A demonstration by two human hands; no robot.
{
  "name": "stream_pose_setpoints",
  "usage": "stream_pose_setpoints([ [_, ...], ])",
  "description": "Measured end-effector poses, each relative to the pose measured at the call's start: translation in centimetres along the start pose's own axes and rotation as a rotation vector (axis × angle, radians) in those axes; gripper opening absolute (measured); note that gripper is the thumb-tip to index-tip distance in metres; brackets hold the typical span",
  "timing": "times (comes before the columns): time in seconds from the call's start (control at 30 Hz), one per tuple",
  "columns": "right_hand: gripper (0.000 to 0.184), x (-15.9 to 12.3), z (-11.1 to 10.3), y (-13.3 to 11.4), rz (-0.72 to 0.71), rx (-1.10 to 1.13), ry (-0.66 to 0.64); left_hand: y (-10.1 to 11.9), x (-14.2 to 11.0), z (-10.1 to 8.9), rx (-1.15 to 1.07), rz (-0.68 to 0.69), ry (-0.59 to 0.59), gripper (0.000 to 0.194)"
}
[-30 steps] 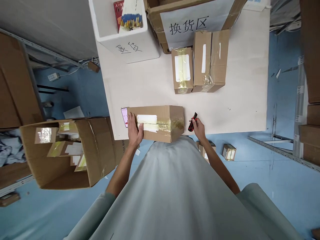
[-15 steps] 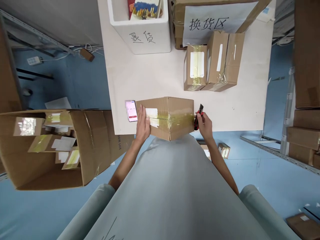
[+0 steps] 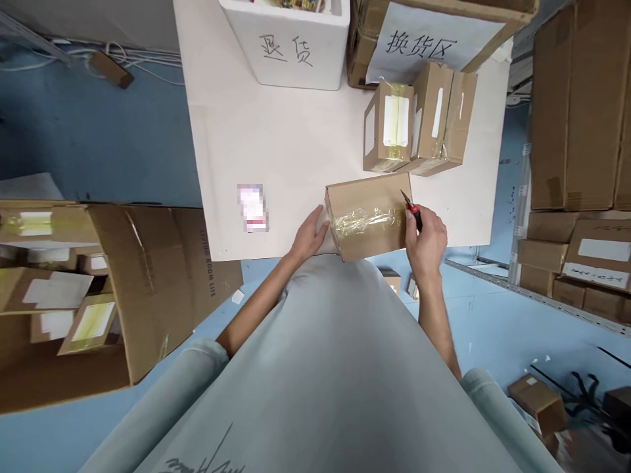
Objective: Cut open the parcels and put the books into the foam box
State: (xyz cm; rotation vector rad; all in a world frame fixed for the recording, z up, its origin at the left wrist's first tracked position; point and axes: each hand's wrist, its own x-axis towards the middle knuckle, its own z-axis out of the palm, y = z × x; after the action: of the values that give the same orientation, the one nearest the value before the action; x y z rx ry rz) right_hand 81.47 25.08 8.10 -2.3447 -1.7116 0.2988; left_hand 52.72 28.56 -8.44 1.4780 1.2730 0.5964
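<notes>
The box (image 3: 369, 223) lies askew at the near edge of the counter (image 3: 276, 138), its taped side up, close against the shirt (image 3: 345, 315); that spot probably keeps it within easy reach of both hands. The left hand (image 3: 308, 235) is at the box's left end, fingers loosely spread and thumb apart, likely there to steady it; whether the fingertips actually touch the cardboard is hard to make out. The right hand (image 3: 426, 240) pinches the knife (image 3: 417, 215) between thumb and fingers over the box's right end; the blade points away from the body and slants leftward, a grip that seems to suit fine control.

The phone (image 3: 254, 208) lies face up to the left, apart from the box, perhaps so that its screen can be seen; the bin (image 3: 296, 52) and the carton (image 3: 365, 39) stand at the back, their handwriting turned to the person, presumably for reading.

Counted: one box at the hands, one knife, one phone, one bin, one carton with a paper sheet; in front of that carton, a smaller parcel (image 3: 389, 131) beside one or two larger ones (image 3: 456, 121), a seam leaving the number unsure; at least five packages (image 3: 91, 322) in the big open case (image 3: 162, 276) at the left.
</notes>
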Motion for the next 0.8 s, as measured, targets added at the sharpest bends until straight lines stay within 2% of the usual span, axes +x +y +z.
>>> stream_pose_setpoints([
  [0.07, 0.057, -0.5, -0.3, -0.7, 0.012, -0.093, 0.029, 1.7, 0.5, -1.8, -0.044, -0.006, 0.067, 0.080],
  [0.13, 0.057, -1.3, -0.9, -1.3, 0.048, -0.139, 0.057, 4.3, 1.4, -3.6, -0.103, 0.094, 0.069, 0.066],
  [0.23, 0.056, -2.9, -2.1, -3.0, 0.114, -0.121, 0.023, 8.0, 3.0, -5.7, -0.121, 0.187, -0.013, 0.053],
  [0.3, 0.054, -4.4, -2.6, -4.6, 0.147, -0.066, -0.068, 9.2, 4.0, -6.5, -0.099, 0.206, -0.081, 0.048],
  [0.43, 0.048, -7.3, -2.7, -8.5, 0.128, 0.051, -0.304, 8.9, 5.2, -6.8, -0.110, 0.197, -0.139, 0.055],
  [0.53, 0.053, -8.4, -2.0, -11.0, 0.086, 0.059, -0.427, 8.1, 5.5, -6.7, -0.129, 0.201, -0.151, 0.049],
  [0.67, 0.057, -8.2, -0.9, -13.2, 0.090, -0.007, -0.501, 8.0, 5.7, -6.7, -0.133, 0.218, -0.157, 0.041],
  [0.8, 0.057, -7.8, -0.7, -13.9, 0.081, -0.048, -0.513, 8.2, 5.8, -6.8, -0.115, 0.232, -0.159, 0.041],
])
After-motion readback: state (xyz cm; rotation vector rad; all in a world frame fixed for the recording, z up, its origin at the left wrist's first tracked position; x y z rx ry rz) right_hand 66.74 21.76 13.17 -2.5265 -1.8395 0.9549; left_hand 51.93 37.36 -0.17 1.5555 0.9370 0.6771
